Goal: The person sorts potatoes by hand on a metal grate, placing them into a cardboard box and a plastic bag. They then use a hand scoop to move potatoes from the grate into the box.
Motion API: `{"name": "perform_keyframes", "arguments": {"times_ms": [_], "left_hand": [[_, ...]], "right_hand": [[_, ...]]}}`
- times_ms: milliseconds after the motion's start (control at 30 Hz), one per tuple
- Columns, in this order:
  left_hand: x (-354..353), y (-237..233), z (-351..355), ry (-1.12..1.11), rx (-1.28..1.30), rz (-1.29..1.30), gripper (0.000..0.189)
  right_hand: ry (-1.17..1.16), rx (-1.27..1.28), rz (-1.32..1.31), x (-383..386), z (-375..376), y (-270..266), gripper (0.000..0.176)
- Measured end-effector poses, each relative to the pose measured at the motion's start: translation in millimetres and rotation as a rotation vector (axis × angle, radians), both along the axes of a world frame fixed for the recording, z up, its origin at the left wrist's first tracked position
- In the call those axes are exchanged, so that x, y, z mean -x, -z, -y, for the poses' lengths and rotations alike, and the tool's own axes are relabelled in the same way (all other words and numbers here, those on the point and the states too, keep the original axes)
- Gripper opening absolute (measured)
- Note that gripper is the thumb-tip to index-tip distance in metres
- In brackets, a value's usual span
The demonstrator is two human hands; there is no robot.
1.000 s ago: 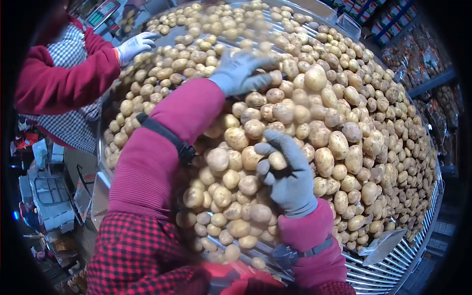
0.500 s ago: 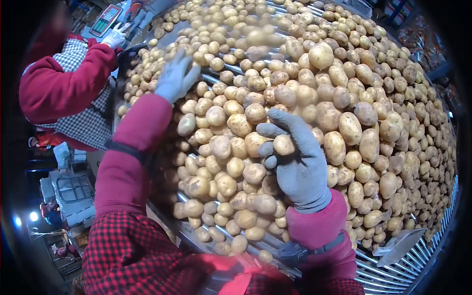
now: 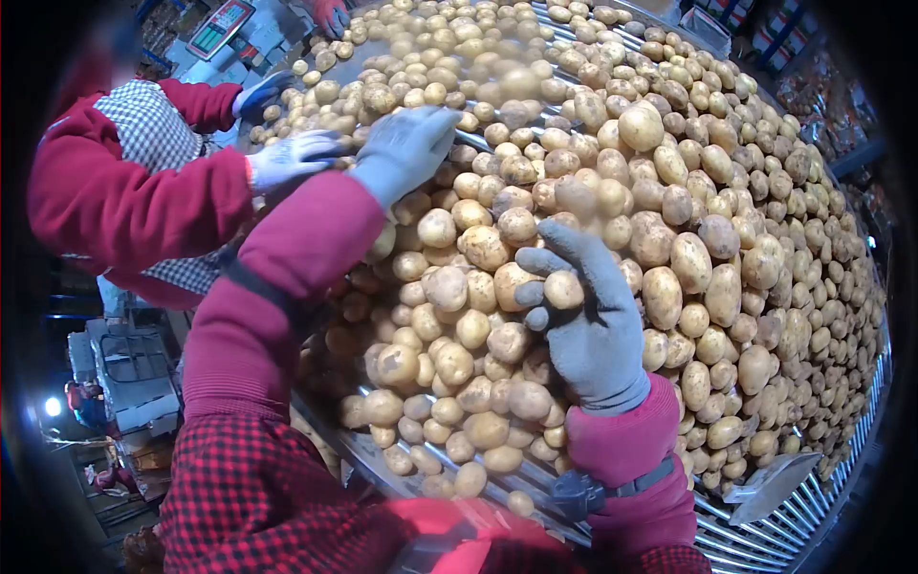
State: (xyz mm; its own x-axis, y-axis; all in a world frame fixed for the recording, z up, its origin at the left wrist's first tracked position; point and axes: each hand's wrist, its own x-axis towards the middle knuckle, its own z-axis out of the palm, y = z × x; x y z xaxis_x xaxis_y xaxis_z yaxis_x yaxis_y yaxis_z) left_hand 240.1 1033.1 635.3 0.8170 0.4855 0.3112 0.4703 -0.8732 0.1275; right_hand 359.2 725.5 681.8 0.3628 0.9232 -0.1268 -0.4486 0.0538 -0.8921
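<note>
Potatoes of mixed sizes lie heaped over a metal roller table [image 3: 746, 536]. My left hand [image 3: 406, 153], in a grey glove, is over the upper left part of the heap; its fingers point right and whatever is under them is hidden. My right hand [image 3: 593, 320], also gloved in grey, rests palm up on the heap with a small potato [image 3: 563, 290] held at its curled fingers. Larger potatoes [image 3: 662, 298] lie just right of that hand.
A co-worker in a red top [image 3: 134, 201] stands at the left, both gloved hands [image 3: 292, 158] near the heap. Another red-gloved hand [image 3: 331, 16] shows at the top. A scale [image 3: 220, 29] is at the upper left, a metal scoop [image 3: 776, 486] at the lower right.
My left hand has moved right and its fingers have drawn together. The co-worker's hands have come down toward the potatoes. My right hand still holds the small potato.
</note>
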Motion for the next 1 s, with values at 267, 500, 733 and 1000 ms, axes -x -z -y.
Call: {"name": "perform_keyframes", "arguments": {"times_ms": [267, 500, 733, 1000], "left_hand": [[-94, 30, -79, -0.279, -0.023, -0.409, 0.046], [-88, 32, -77, -0.333, 0.022, -0.350, 0.040], [-80, 32, -60, -0.468, 0.150, -0.187, 0.039], [-50, -99, 106, 0.446, 0.838, 0.127, 0.046]], "right_hand": [[-0.001, -0.001, -0.043, -1, -2, -1, 0.053], [0.018, 0.003, 0.011, -3, 0, -4, 0.052], [-0.003, -0.058, -0.088, -9, 3, 8, 0.058], [0.153, -0.151, -0.100, 2, -1, 3, 0.065]]}}
